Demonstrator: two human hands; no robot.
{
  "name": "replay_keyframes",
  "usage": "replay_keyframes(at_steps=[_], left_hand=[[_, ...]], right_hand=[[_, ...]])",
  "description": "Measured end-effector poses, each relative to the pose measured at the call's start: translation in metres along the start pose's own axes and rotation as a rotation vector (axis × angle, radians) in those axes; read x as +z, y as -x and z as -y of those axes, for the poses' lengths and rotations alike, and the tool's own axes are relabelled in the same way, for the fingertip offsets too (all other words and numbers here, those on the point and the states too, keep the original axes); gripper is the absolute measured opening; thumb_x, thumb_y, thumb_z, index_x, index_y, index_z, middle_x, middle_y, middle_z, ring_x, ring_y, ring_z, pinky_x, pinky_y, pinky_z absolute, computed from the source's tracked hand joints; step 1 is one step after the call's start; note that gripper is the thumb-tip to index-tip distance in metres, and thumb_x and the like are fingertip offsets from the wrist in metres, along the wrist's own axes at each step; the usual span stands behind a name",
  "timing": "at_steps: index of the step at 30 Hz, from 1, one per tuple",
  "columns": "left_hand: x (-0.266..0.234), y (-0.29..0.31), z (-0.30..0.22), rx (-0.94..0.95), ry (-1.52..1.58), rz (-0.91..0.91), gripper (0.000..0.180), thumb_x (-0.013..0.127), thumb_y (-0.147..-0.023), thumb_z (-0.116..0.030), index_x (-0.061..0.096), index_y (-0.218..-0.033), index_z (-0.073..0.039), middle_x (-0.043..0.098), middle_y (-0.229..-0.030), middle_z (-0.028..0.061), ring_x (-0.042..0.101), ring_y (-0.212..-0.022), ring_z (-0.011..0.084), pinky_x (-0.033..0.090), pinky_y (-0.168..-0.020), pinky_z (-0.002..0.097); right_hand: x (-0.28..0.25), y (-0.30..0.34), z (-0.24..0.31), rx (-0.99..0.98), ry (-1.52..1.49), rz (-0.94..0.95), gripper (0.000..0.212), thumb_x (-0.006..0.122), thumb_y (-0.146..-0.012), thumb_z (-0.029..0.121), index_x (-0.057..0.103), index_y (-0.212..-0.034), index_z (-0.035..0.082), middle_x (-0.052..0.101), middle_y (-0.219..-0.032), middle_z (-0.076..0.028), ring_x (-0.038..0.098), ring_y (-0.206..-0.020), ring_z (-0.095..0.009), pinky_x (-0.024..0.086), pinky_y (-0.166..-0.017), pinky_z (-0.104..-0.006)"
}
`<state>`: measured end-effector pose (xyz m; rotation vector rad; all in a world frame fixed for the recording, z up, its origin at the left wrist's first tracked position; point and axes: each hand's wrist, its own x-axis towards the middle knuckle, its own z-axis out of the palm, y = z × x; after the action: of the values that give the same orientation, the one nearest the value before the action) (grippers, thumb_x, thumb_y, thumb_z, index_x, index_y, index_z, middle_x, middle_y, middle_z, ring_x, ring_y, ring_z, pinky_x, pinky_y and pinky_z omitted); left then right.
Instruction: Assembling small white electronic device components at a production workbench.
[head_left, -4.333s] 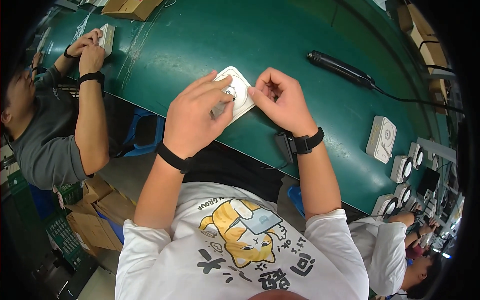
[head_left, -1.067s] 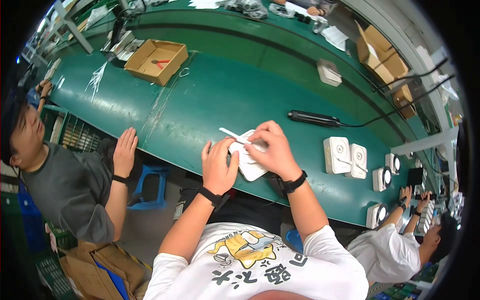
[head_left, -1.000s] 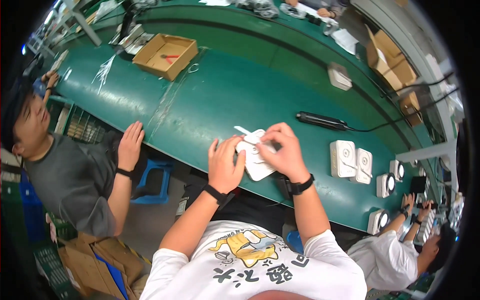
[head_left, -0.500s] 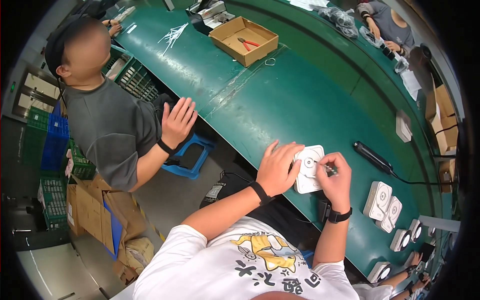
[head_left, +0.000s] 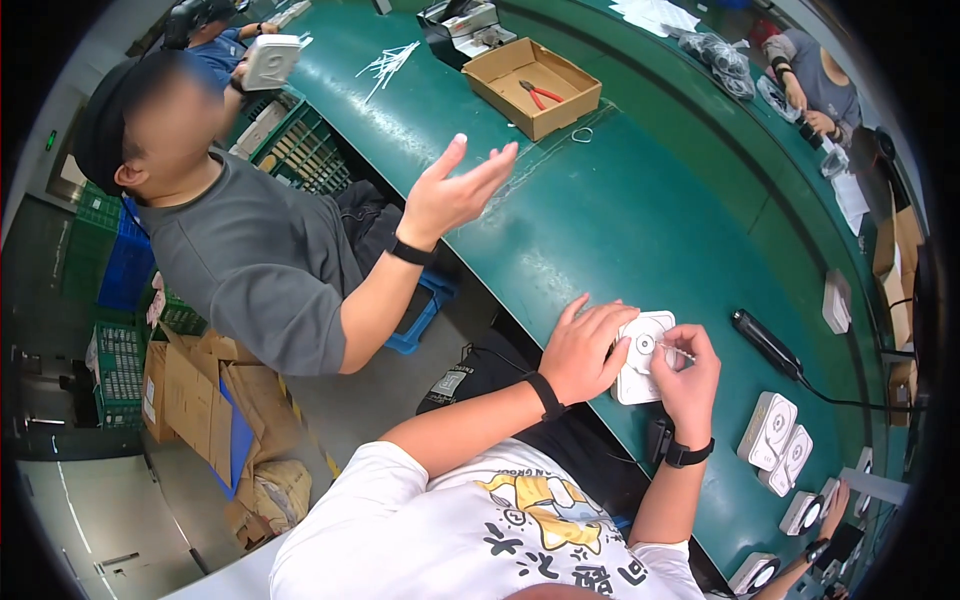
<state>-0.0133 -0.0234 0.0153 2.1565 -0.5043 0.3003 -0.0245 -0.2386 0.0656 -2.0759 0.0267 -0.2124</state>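
A white rounded-square device (head_left: 630,388) with a round central fitting lies on the green table at its near edge. My left hand (head_left: 588,352) grips its left side, thumb on the face and fingers along the upper edge. Over the right part of the face, my right hand (head_left: 690,378) pinches a thin, light-coloured strip-like piece (head_left: 677,350); its exact kind is too small to make out. The fingertips partly hide the device's face. To the right lie two similar white devices (head_left: 768,430), one overlapping the other.
A black handheld tool (head_left: 765,343) with a cable lies right of my hands. Farther off are a cardboard box (head_left: 545,115) with red-handled pliers (head_left: 540,95) and several white strips (head_left: 388,68). On my left, a co-worker's hand (head_left: 455,195) reaches over the table edge.
The neighbouring co-worker's hand has lifted and moved over the table, turning palm up. Behind, another person now holds up a white device. My hands stay on the same device; the view has shifted slightly.
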Motion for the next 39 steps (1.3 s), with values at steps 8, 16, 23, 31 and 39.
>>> replay_keyframes(at_steps=[8, 16, 23, 31, 39], left_hand=[[-0.003, 0.001, 0.001, -0.006, -0.030, -0.008, 0.044, 0.070, -0.112, -0.020, 0.069, -0.154, -0.007, 0.078, -0.151, 0.0147, 0.071, -0.150, 0.0354, 0.037, -0.138, 0.0637], [0.001, 0.001, -0.005, -0.002, -0.012, -0.012, 0.043, 0.070, -0.111, -0.018, 0.069, -0.153, -0.007, 0.078, -0.151, 0.0152, 0.071, -0.149, 0.0360, 0.039, -0.137, 0.0640], [-0.006, 0.000, 0.002, -0.013, -0.068, 0.016, 0.043, 0.072, -0.109, -0.018, 0.071, -0.150, -0.006, 0.079, -0.150, 0.0164, 0.072, -0.146, 0.0373, 0.042, -0.133, 0.0656], [-0.003, -0.007, 0.002, 0.036, -0.025, 0.015, 0.042, 0.070, -0.110, -0.016, 0.071, -0.151, -0.006, 0.080, -0.148, 0.0157, 0.073, -0.147, 0.0371, 0.041, -0.134, 0.0632], [0.000, -0.001, 0.001, 0.024, -0.046, 0.021, 0.043, 0.069, -0.111, -0.016, 0.071, -0.153, -0.007, 0.080, -0.148, 0.0158, 0.073, -0.147, 0.0369, 0.041, -0.134, 0.0638]], right_hand=[[-0.010, -0.001, 0.003, -0.135, 0.044, 0.088, 0.012, 0.086, -0.096, 0.002, 0.077, -0.104, 0.003, 0.079, -0.099, -0.002, 0.067, -0.088, -0.012, 0.054, -0.079, -0.0289], [-0.015, 0.002, -0.002, -0.103, 0.082, 0.037, 0.011, 0.087, -0.095, 0.000, 0.078, -0.100, 0.002, 0.078, -0.095, -0.004, 0.069, -0.083, -0.012, 0.056, -0.077, -0.0297], [-0.011, -0.004, -0.001, -0.156, 0.033, 0.056, 0.013, 0.088, -0.095, 0.002, 0.079, -0.104, 0.001, 0.078, -0.097, -0.005, 0.073, -0.088, -0.014, 0.058, -0.079, -0.0305], [-0.008, -0.002, -0.002, -0.006, 0.005, 0.047, 0.014, 0.089, -0.092, 0.003, 0.077, -0.099, 0.004, 0.080, -0.097, -0.002, 0.069, -0.083, -0.012, 0.055, -0.077, -0.0279], [-0.003, 0.000, -0.001, 0.030, 0.025, 0.012, 0.016, 0.091, -0.091, 0.005, 0.078, -0.099, 0.005, 0.080, -0.094, 0.001, 0.061, -0.077, -0.011, 0.053, -0.073, -0.0279]])
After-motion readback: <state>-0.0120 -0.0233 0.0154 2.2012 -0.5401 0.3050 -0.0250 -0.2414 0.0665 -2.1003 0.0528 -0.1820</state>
